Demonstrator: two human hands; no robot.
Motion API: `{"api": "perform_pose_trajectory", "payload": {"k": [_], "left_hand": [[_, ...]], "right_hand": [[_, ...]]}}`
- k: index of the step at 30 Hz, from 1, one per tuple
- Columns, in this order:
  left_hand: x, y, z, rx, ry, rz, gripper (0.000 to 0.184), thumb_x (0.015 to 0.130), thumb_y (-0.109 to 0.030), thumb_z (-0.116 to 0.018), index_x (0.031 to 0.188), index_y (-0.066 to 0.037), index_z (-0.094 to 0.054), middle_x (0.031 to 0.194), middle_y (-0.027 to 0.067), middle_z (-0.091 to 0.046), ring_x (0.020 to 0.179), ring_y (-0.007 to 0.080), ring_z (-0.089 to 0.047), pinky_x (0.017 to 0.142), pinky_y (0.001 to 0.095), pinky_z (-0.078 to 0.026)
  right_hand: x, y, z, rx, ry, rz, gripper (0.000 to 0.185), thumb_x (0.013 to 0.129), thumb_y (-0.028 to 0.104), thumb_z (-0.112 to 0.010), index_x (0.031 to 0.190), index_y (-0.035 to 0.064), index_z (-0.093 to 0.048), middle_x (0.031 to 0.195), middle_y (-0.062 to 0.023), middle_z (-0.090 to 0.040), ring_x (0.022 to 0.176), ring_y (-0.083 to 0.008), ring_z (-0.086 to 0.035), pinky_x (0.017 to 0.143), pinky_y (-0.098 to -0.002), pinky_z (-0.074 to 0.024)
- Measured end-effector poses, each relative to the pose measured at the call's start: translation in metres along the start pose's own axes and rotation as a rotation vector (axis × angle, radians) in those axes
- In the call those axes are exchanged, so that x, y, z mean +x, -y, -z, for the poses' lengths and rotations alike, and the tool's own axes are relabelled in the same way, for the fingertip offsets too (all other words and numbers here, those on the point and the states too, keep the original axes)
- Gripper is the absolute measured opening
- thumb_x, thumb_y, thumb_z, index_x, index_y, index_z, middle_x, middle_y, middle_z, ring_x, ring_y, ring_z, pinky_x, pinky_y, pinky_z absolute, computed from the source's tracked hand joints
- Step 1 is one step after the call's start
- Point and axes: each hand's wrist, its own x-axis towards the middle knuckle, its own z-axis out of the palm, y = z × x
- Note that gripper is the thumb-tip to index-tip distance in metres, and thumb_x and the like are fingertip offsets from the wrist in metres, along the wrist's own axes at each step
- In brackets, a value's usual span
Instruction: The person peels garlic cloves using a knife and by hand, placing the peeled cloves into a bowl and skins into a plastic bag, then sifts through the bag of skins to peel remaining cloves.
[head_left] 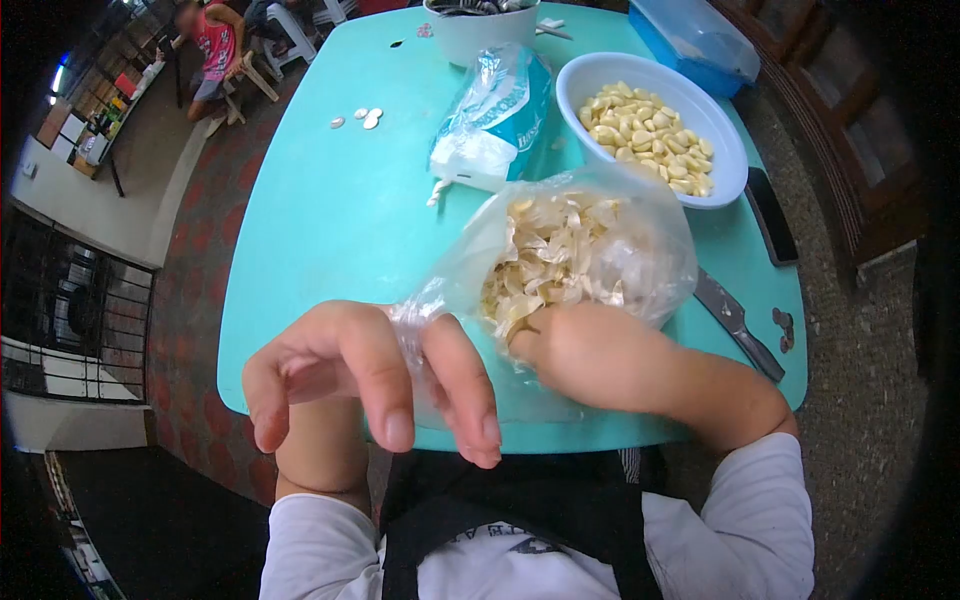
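A clear plastic bag (655,205) full of papery garlic peels (545,245) lies on the turquoise table (300,240). The bag's edge passes between the fingers of my left hand (370,365), which are bent and partly spread above the table's near edge. Into the bag's mouth reaches my right hand (570,345); its fingers are hidden among the peels and plastic. Behind the bag, a pale blue bowl (735,165) contains peeled garlic cloves (650,130). A knife (735,315) with a dark handle lies just right of the bag.
A teal-and-white plastic pack (495,120) lies behind the bag, near a white bowl (485,35). A blue lidded container (695,45) stands far right. A phone (770,215) and coins (783,328) line the right edge. Small pale discs (370,118) lie left. A person (215,50) sits beyond.
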Motion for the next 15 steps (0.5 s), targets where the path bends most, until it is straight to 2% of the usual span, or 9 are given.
{"api": "perform_pose_trajectory", "payload": {"k": [2, 5, 6, 8, 11, 14, 15], "left_hand": [[0.000, 0.000, 0.000, 0.003, 0.002, -0.003, 0.041, 0.086, -0.033, -0.064, 0.115, -0.007, -0.054, 0.119, 0.0278, -0.048, 0.107, 0.0467, -0.055, 0.091, 0.0547, -0.048], [-0.002, 0.006, 0.002, -0.027, 0.039, -0.096, 0.054, 0.085, -0.036, -0.064, 0.120, 0.002, -0.051, 0.124, 0.0343, -0.041, 0.113, 0.0493, -0.050, 0.094, 0.0561, -0.044], [-0.002, 0.007, 0.004, -0.043, 0.059, -0.141, 0.060, 0.085, -0.037, -0.064, 0.123, 0.007, -0.049, 0.126, 0.0377, -0.038, 0.116, 0.0506, -0.047, 0.096, 0.0569, -0.042], [-0.002, 0.007, 0.004, -0.043, 0.059, -0.141, 0.060, 0.085, -0.037, -0.064, 0.123, 0.007, -0.048, 0.126, 0.0382, -0.038, 0.116, 0.0513, -0.047, 0.096, 0.0572, -0.042], [-0.002, 0.007, 0.002, -0.045, 0.056, -0.138, 0.059, 0.086, -0.036, -0.064, 0.123, 0.006, -0.048, 0.126, 0.0386, -0.037, 0.117, 0.0520, -0.046, 0.095, 0.0576, -0.042], [-0.001, 0.006, 0.002, -0.036, 0.060, -0.138, 0.059, 0.086, -0.036, -0.064, 0.123, 0.006, -0.048, 0.126, 0.0384, -0.038, 0.117, 0.0517, -0.047, 0.095, 0.0576, -0.042], [-0.001, 0.006, 0.002, -0.032, 0.063, -0.140, 0.059, 0.086, -0.036, -0.064, 0.123, 0.006, -0.048, 0.126, 0.0382, -0.038, 0.117, 0.0515, -0.047, 0.095, 0.0575, -0.042]], "right_hand": [[0.002, -0.004, 0.017, 0.075, -0.039, 0.031, 0.017, 0.082, 0.013, -0.056, 0.082, -0.0026, -0.063, 0.075, -0.0196, -0.064, 0.073, -0.0347, -0.064, 0.068, -0.0434, -0.0513], [-0.004, -0.005, 0.041, 0.374, -0.199, 0.079, 0.015, 0.075, 0.008, -0.069, 0.086, -0.0021, -0.067, 0.076, -0.0116, -0.066, 0.070, -0.0234, -0.065, 0.063, -0.0332, -0.0500], [-0.006, -0.003, 0.048, 0.440, -0.187, 0.030, 0.015, 0.075, 0.007, -0.069, 0.087, -0.0022, -0.068, 0.077, -0.0106, -0.067, 0.069, -0.0207, -0.065, 0.063, -0.0313, -0.0496], [-0.010, 0.000, 0.059, 0.570, -0.166, -0.069, 0.016, 0.075, 0.004, -0.070, 0.089, -0.0025, -0.068, 0.079, -0.0086, -0.068, 0.069, -0.0153, -0.064, 0.064, -0.0274, -0.0488], [-0.012, -0.003, 0.061, 0.558, -0.189, -0.056, 0.018, 0.076, 0.001, -0.069, 0.094, -0.0030, -0.068, 0.082, -0.0079, -0.069, 0.070, -0.0108, -0.063, 0.064, -0.0265, -0.0484], [-0.012, -0.011, 0.052, 0.629, -0.250, -0.052, 0.022, 0.080, 0.011, -0.066, 0.100, 0.0017, -0.069, 0.083, -0.0168, -0.068, 0.072, -0.0243, -0.065, 0.069, -0.0325, -0.0495], [-0.012, -0.011, 0.052, 0.582, -0.256, -0.043, 0.022, 0.080, 0.010, -0.065, 0.100, 0.0016, -0.069, 0.084, -0.0172, -0.068, 0.072, -0.0261, -0.065, 0.069, -0.0328, -0.0497]]}}
